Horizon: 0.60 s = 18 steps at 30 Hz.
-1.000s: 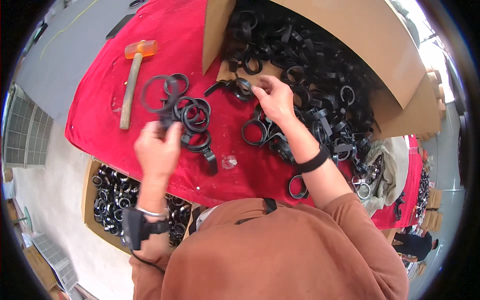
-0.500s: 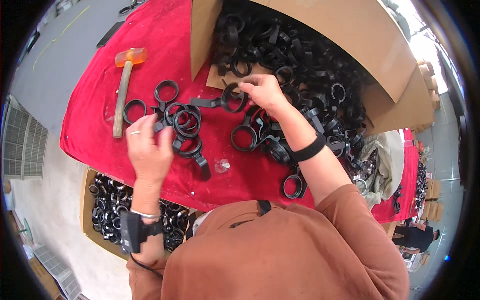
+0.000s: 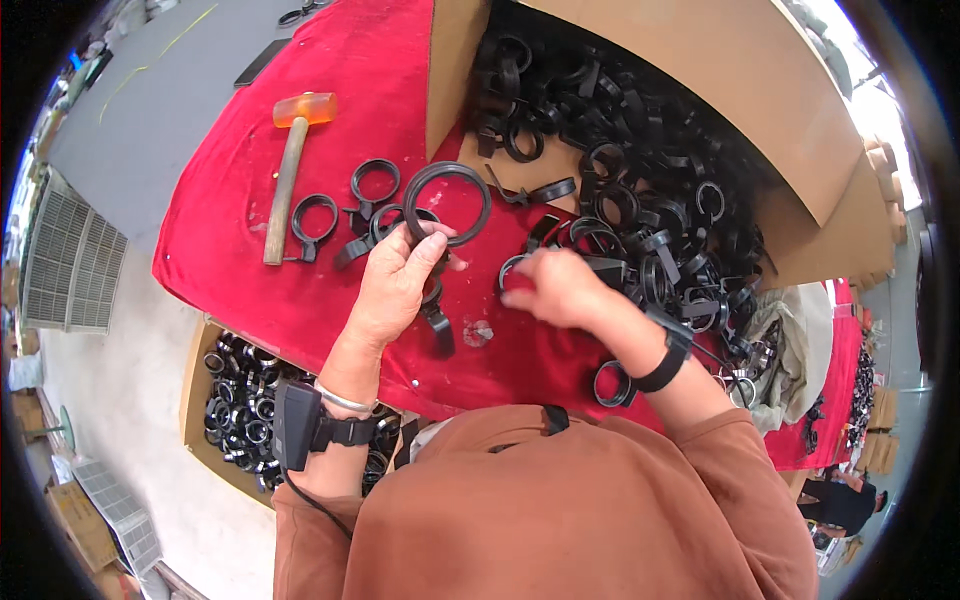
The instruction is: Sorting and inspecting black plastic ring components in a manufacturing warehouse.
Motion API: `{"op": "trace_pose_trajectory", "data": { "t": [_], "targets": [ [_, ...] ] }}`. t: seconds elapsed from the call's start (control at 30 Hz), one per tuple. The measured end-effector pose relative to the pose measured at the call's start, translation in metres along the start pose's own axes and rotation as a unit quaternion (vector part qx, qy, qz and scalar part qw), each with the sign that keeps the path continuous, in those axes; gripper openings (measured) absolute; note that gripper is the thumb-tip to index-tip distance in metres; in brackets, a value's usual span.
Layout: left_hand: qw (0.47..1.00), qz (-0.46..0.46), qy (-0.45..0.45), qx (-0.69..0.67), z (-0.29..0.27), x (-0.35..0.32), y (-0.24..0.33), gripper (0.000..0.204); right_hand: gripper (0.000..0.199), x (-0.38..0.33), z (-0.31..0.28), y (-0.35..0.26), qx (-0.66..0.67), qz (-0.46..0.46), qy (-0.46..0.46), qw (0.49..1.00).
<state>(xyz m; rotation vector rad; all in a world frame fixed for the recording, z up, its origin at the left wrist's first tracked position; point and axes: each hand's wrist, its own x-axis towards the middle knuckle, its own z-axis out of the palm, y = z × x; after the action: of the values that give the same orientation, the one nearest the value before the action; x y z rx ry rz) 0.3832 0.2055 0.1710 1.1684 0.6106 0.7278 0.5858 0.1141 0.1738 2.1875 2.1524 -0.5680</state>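
Raised over the red cloth, a black ring is pinched between the thumb and fingers of my left hand. Any tab on that ring is hidden by the hand. My right hand is slightly blurred, its thumb and fingers apart, at another black ring lying on the cloth; its fingers cover part of that ring. Behind my left hand lie several black rings with flat tabs, including an upper ring and a left ring. A single ring rests near the front edge.
An orange-headed mallet with a wooden handle lies at the left of the red cloth. A cardboard box on its side spills many black rings. Below the table edge stands a carton full of rings. A greyish cloth lies at right.
My left hand has moved right and now holds a ring up. My right hand has let go of the tabbed ring it held and come down toward the ring on the cloth. The view has shifted.
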Motion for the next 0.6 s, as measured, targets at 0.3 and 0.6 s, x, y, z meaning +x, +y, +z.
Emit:
{"op": "trace_pose_trajectory", "data": {
  "t": [0.3, 0.6],
  "targets": [
    [0.991, -0.079, 0.037, -0.106, -0.008, -0.008, 0.006, 0.026, 0.013, 0.001, 0.014, 0.0, 0.176, -0.013, 0.142, 0.974],
    [0.967, -0.047, 0.202, 0.147, -0.041, -0.026, 0.024, 0.032, 0.016, 0.004, -0.014, 0.012, 0.768, 0.115, 0.023, 0.63]
  ]
}}
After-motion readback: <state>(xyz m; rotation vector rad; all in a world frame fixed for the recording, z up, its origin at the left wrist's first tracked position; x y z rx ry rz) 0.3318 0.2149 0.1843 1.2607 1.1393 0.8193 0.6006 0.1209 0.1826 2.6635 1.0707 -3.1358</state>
